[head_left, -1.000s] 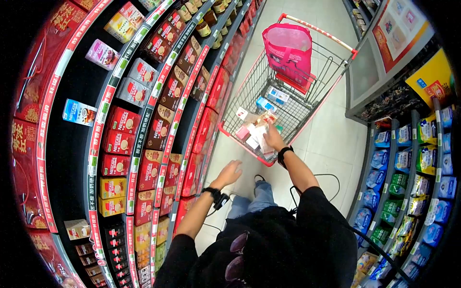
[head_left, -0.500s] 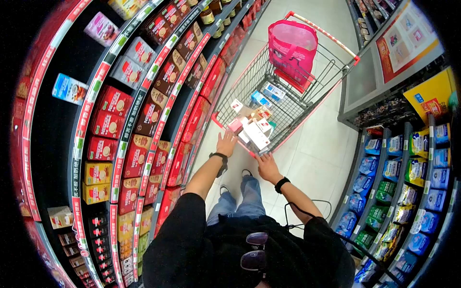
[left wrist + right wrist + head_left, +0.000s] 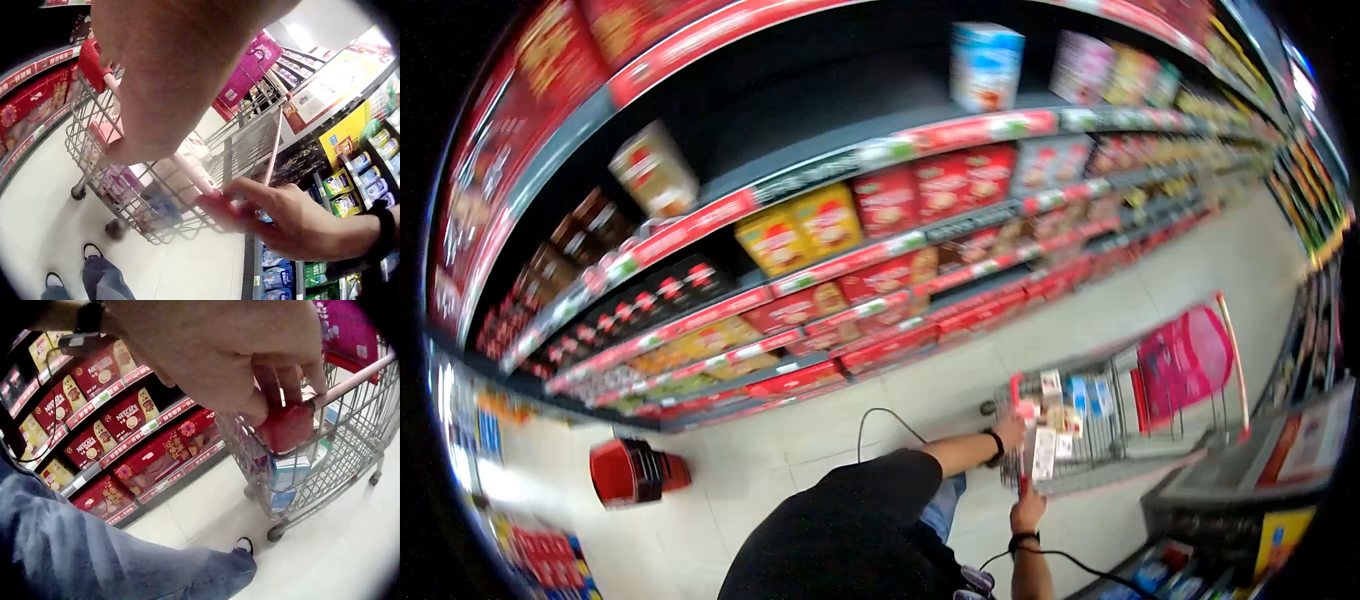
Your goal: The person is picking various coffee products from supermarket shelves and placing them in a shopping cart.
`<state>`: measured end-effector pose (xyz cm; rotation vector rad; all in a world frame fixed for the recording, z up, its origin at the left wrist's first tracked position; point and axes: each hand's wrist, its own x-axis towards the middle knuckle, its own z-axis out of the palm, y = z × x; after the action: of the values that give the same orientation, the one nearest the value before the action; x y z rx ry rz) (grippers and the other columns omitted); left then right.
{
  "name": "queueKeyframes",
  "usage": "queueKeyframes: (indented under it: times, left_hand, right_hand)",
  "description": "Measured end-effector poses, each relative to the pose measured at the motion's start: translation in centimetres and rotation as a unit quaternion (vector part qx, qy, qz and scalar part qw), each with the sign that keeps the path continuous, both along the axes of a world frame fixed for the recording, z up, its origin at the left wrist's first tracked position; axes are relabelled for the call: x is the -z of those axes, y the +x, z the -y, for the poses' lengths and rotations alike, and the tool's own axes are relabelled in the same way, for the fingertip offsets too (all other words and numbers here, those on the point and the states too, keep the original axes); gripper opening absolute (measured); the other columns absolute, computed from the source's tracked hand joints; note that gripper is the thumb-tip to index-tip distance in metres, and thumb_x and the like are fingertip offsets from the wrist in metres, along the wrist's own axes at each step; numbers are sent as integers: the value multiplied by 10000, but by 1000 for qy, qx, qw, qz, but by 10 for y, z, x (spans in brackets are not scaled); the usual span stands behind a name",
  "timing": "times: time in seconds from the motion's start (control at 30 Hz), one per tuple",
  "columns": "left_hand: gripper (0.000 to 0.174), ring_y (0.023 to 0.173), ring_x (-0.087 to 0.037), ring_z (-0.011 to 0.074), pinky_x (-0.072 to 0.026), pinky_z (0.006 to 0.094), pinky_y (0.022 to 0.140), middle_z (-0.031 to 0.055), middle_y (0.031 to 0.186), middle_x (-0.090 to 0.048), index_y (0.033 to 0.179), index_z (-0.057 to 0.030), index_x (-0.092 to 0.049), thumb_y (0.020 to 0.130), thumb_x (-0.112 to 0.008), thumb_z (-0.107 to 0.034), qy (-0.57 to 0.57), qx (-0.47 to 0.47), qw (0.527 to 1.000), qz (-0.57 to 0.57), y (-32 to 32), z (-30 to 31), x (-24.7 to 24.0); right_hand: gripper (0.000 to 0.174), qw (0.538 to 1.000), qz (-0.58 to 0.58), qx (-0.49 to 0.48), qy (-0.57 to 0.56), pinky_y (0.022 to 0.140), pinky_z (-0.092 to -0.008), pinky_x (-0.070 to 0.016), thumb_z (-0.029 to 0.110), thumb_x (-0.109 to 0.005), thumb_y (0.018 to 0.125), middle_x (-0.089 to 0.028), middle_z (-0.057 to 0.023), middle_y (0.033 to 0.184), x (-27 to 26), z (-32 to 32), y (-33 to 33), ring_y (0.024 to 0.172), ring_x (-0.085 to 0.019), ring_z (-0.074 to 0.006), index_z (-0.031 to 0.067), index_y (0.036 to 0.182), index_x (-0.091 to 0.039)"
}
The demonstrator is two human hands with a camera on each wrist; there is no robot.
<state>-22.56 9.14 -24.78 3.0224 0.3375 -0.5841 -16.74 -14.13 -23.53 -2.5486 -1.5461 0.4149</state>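
Floor: pale square tiles (image 3: pixel 730 490), red plastic basket (image 3: pixel 615 475) at eight o'clock.
Aisle: dark, red-edged shelving (image 3: pixel 960 133) across twelve o'clock.
Cart: silver wire shopping cart with pink rails (image 3: pixel 357 379) at four o'clock, carrying a magenta bag (image 3: pixel 1185 370).
Right hand (image 3: pixel 1028 512): curled firmly round the cart's red plastic corner (image 3: pixel 289 428).
Left hand (image 3: pixel 1008 435): at the cart's near end; fingers hidden, grip cannot be told.
Blurred: small cartons (image 3: pixel 1045 452) inside, labels unreadable.
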Motion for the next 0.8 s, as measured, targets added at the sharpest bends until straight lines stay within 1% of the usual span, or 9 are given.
queueKeyframes:
  times: [0.07, 0.2, 0.27, 0.33, 0.5, 0.6, 0.7, 0.73, 0.8]
  left_hand:
    - [292, 1312, -441, 279, -263, 648, 1073, 55, 1263, -585, 1171, -236, -704, 904, -587, -253, -13, 26, 999, 39, -33, 8, 11]
    - [269, 1302, -437, 270, -259, 631, 1067, 32, 1262, -577, 1143, -253, -710, 903, -589, -270, -24, 24, 998, 50, -88, 29, 26]
    - [261, 1278, -454, 264, -293, 611, 1042, 31, 1252, -579, 1130, -236, -713, 898, -597, -259, -71, 15, 995, 71, -116, 35, 34]
    - [252, 1265, -466, 257, -319, 588, 1027, 30, 1246, -582, 1116, -225, -715, 890, -608, -256, -70, 13, 994, 78, -152, 40, 17]
    - [236, 1264, -466, 258, -330, 562, 1051, 32, 1210, -596, 1100, -231, -683, 886, -596, -281, -73, -16, 994, 85, -219, 65, 27]
    - [391, 1358, -412, 273, -289, 550, 1118, 71, 1378, -547, 1267, -228, -627, 877, -601, -251, -62, -30, 985, 159, -268, 84, 23]
    - [459, 1390, -388, 282, -288, 526, 1131, 97, 1459, -490, 1340, -183, -581, 883, -586, -216, -74, -61, 983, 154, -317, 107, 6]
    - [487, 1396, -386, 272, -326, 507, 1115, 106, 1440, -493, 1358, -134, -543, 876, -584, -188, -62, -58, 985, 147, -335, 112, -1]
    - [542, 1385, -402, 292, -438, 493, 1025, 127, 1399, -514, 1377, -104, -504, 848, -599, -177, -146, -118, 973, 131, -365, 113, -18]
  right_hand:
    - [532, 998, -5, 31, -58, 900, -546, -458, -48, -550, 809, -685, -159, 830, 8, 8, -24, 799, -655, -379, 138, 1308, -565]
    - [483, 998, 18, 28, -53, 1042, -562, -404, -2, -544, 852, -706, -151, 809, 9, 34, -73, 778, -675, -373, 144, 1312, -569]
    - [388, 997, 44, 2, -61, 849, -538, -477, 7, -547, 856, -696, -168, 804, 1, 42, -100, 765, -666, -406, 180, 1197, -606]
    - [366, 995, 52, -21, -78, 705, -537, -491, 50, -594, 847, -690, -151, 778, 19, 56, -111, 771, -669, -404, 226, 1166, -563]
    - [472, 992, 52, -49, -107, 748, -520, -502, 62, -659, 806, -692, -153, 789, 0, 73, -172, 799, -675, -382, 243, 1226, -540]
    - [504, 990, 60, -49, -120, 794, -514, -491, 44, -642, 792, -697, -157, 819, 0, 90, -203, 826, -672, -381, 225, 1251, -540]
    - [514, 995, 28, -49, -85, 856, -501, -471, 26, -593, 801, -699, -164, 837, 2, 103, -238, 839, -670, -382, 168, 1292, -541]
    - [532, 992, 53, -46, -103, 878, -515, -453, 18, -571, 814, -700, -156, 827, -1, 107, -250, 815, -673, -373, 156, 1326, -535]
    - [447, 990, 85, -82, -74, 879, -529, -438, 19, -568, 825, -705, -146, 839, 2, 115, -264, 806, -677, -366, 152, 1251, -552]
